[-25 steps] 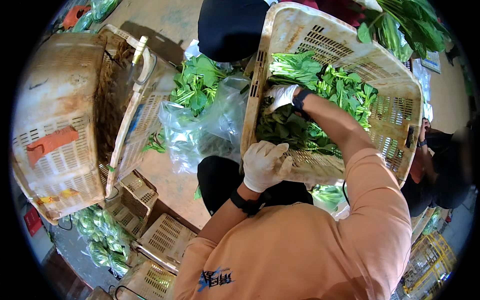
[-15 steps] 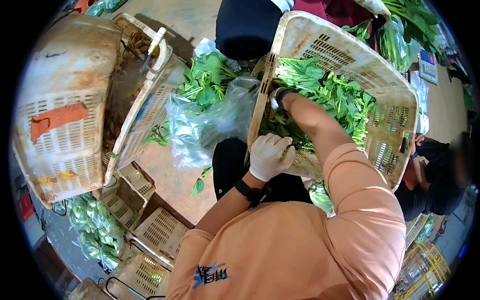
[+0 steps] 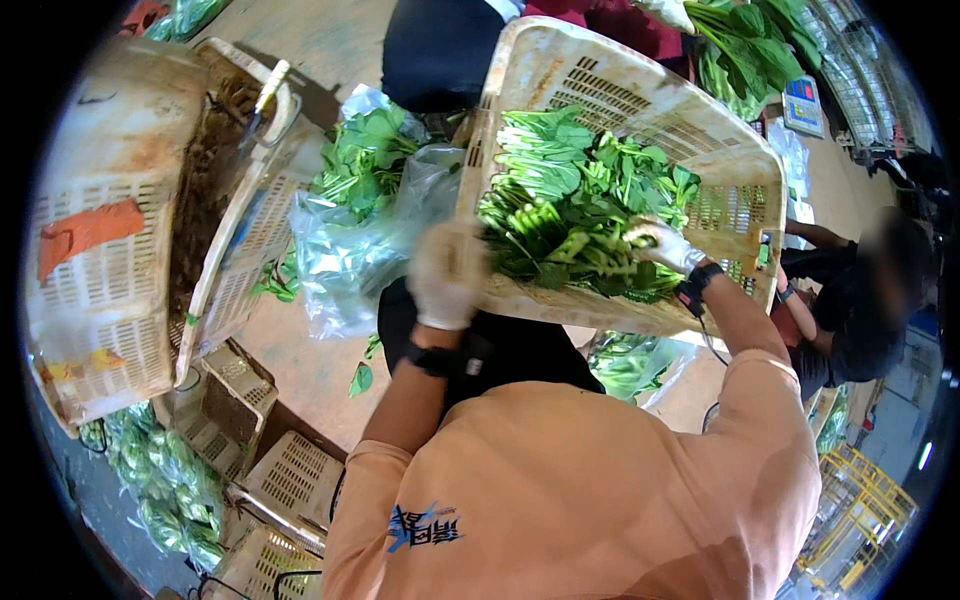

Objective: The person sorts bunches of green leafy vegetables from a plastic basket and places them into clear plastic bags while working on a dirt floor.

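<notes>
A large off-white plastic crate (image 3: 625, 75) stands tilted in front of me, with leafy greens (image 3: 545, 150) laid in it in bunches, pale stems and dark leaves. My right hand (image 3: 665, 247), in a white glove, reaches into the crate's near right part, fingers closed among the leaves. Beside the crate's near left corner is my left hand (image 3: 447, 275), also gloved; motion smears its fingers. To the left of that hand, a clear plastic bag (image 3: 345, 255) lies on the floor with more greens (image 3: 365, 150) at its mouth.
At the left a stained crate (image 3: 110, 270) leans, a knife (image 3: 268, 90) hooked on the rim next to it. Smaller crates (image 3: 295, 475) and bagged greens (image 3: 165, 480) stand lower left. A scale (image 3: 802, 105) sits far right. Another person (image 3: 850, 310) is at the right.
My right hand has moved from the crate's left side to its near right part. My left hand has come off the near rim and moved left. The whole view has shifted slightly.
</notes>
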`<state>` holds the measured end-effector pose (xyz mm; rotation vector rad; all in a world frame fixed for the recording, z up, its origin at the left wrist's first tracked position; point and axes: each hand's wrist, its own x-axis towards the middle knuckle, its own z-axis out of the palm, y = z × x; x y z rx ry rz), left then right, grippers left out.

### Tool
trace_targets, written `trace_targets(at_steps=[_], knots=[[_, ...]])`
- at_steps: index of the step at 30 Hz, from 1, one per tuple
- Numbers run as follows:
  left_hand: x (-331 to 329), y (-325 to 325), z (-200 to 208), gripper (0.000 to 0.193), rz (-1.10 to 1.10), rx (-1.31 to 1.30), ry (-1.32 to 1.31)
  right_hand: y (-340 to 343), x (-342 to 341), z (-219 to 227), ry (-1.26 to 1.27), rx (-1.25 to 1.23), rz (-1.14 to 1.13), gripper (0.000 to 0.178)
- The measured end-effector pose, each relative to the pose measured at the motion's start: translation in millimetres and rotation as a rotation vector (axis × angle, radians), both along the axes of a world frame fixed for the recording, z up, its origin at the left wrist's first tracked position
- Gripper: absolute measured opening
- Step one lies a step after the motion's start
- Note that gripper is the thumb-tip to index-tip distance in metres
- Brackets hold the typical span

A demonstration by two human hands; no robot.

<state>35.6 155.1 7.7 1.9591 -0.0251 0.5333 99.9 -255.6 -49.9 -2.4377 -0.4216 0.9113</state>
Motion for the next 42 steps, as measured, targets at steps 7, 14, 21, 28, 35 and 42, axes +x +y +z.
trace_targets(at_steps=[7, 14, 21, 28, 35, 42], knots=[[54, 155, -136, 0.085, 0.098, 0.754, 0.874, -44, -4, -10, 0.396, -0.082, -0.077, 0.039], [-43, 239, -156, 0.035, 0.125, 0.921, 0.97, 35, 37, -48, 0.354, -0.29, -0.274, 0.113], [-185, 323, -67, 0.033, 0.948, 0.438, 0.695, 3, -9, -74, 0.424, -0.04, -0.63, 0.13], [-311, 424, -128, 0.066, 0.886, -0.148, 1.444, -29, 8, -24, 0.795, -0.09, -0.611, 0.057], [-231, 304, -43, 0.063, 1.57, 0.315, 0.634, -58, -18, 88, 0.643, 0.839, -0.944, 0.041], [-115, 138, 83, 0.064, 1.004, 0.427, -0.318, 42, -56, 127, 0.613, 1.044, -0.594, 0.038]])
